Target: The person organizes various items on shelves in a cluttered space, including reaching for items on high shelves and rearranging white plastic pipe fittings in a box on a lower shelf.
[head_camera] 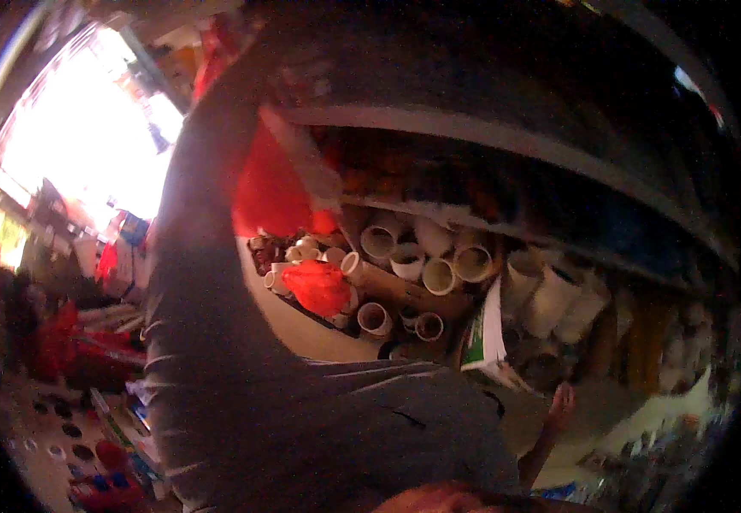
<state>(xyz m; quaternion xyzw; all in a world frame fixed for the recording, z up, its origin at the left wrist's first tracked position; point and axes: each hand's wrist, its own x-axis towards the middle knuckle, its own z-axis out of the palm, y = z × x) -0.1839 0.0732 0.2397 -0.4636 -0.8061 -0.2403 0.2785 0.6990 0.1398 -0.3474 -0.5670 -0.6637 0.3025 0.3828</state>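
Observation:
My right hand [561, 403] is small and blurred at the lower right, its fingers pointing up and no object visible in them. Near it are a white and green printed packet or booklet [487, 330] and pale pipe fittings [550, 301]. My left hand cannot be made out; a grey sleeve [194, 256] rises along the left. Before me, shelf compartments hold several white plastic pipe fittings [440, 276] with round open ends. A red-orange bag or wrapped item [318, 286] lies among smaller fittings, below a larger red sheet or bag [268, 186].
A long shelf edge [473, 125] curves across the top, above dark shelves. A cardboard-coloured panel [319, 333] borders the fittings at the lower left. Bright daylight comes through an opening [88, 128] at the left, with red goods [56, 340] below it. Mixed stock [659, 436] lies at the lower right.

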